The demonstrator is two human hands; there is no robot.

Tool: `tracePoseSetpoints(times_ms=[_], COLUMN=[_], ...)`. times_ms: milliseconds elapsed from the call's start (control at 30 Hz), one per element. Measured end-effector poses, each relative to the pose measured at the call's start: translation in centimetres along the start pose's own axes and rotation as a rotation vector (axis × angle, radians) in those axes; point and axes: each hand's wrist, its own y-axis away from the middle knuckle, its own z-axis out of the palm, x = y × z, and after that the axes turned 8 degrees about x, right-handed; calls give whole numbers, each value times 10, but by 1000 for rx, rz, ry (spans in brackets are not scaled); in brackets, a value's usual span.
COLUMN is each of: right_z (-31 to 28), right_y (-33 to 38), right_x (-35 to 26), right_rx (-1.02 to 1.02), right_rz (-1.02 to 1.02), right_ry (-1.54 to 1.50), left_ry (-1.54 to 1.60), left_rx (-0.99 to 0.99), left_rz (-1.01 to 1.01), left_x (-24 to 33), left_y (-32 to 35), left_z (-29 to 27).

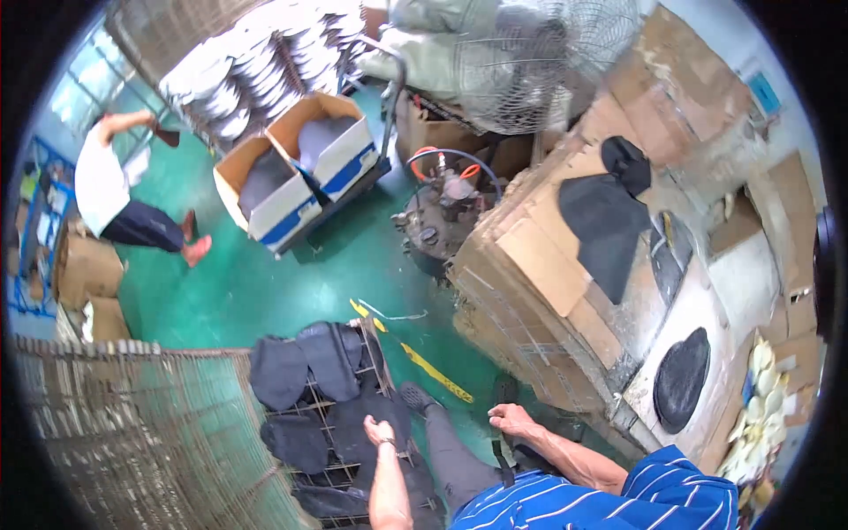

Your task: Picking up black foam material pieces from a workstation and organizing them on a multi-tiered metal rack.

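Observation:
My left hand (380, 431) is over the wire rack at the lower middle, its fingers curled against a black padded piece (360, 422). Whether it grips that piece's edge is hidden. More dark, rounded pieces lie on the rack, among them a black pad (296, 442) beside my hand and a pair of lobed black pads (305, 364) farther off. My right hand (514, 419) hangs in front of the workbench with fingers bent inward and nothing visible in them. On the bench (649, 353) lie a black oval pad (682, 380) and a flat dark grey sheet (605, 225).
Cardboard covers much of the bench. A trolley (305, 216) carries two open boxes of dark pieces. Nearby stand a round pressure pot (446, 212) with orange hoses and a large caged fan (521, 66). Wire racking (150, 424) fills the lower left. Another person (106, 181) is at far left.

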Motion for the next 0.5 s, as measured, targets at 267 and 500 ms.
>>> tracePoseSetpoints(times_ms=[267,500], right_z=[-96,-162], right_y=[51,114], right_x=[87,124], right_rx=[423,545], right_rz=[-293,36], right_ry=[12,-256], left_ry=[13,-34], left_rx=[-281,-524], left_rz=[-23,17], left_x=[51,55], left_y=[146,166], left_z=[8,15])
